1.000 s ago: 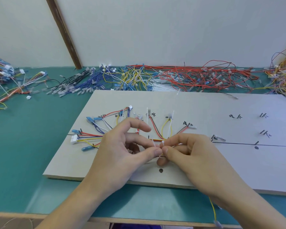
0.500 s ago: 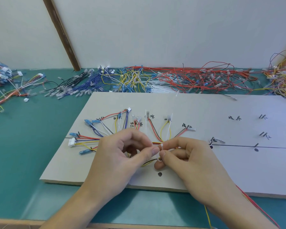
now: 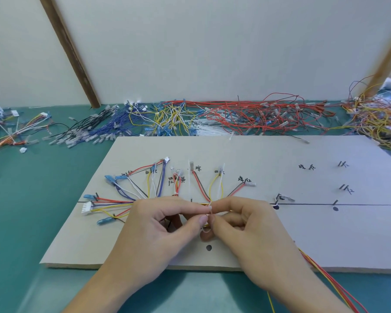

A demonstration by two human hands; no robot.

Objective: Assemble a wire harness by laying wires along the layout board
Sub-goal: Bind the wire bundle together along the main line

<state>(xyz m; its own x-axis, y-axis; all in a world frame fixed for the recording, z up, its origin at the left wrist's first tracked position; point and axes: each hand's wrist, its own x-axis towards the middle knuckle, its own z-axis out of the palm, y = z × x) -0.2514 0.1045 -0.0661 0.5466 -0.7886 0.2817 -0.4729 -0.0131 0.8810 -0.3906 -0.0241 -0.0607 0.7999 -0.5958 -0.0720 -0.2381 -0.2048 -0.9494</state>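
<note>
A pale layout board (image 3: 280, 233) with black lines and handwritten marks lies on the green table. A wire harness (image 3: 145, 190) of red, yellow, blue, white and black wires fans out over its left half, with a white connector (image 3: 86, 207) at the far left. My left hand (image 3: 158, 224) and my right hand (image 3: 242, 224) meet fingertip to fingertip over the bundle's middle. Both pinch a thin white cable tie (image 3: 209, 213) looped around the wires there. Red and yellow wires (image 3: 325, 276) trail from under my right wrist off the board's near edge.
Heaps of loose wires line the table's back edge: black and blue (image 3: 93, 132), yellow (image 3: 169, 118), red (image 3: 269, 114), and a mixed tangle (image 3: 375, 118) at the right. White cable ties (image 3: 212, 131) lie behind the board. Finished harnesses (image 3: 11, 132) sit far left.
Both hands stay pinched together at the same spot on the bundle, the fingertips shifting slightly around the tie. Red and yellow wires have come into sight under my right wrist.
</note>
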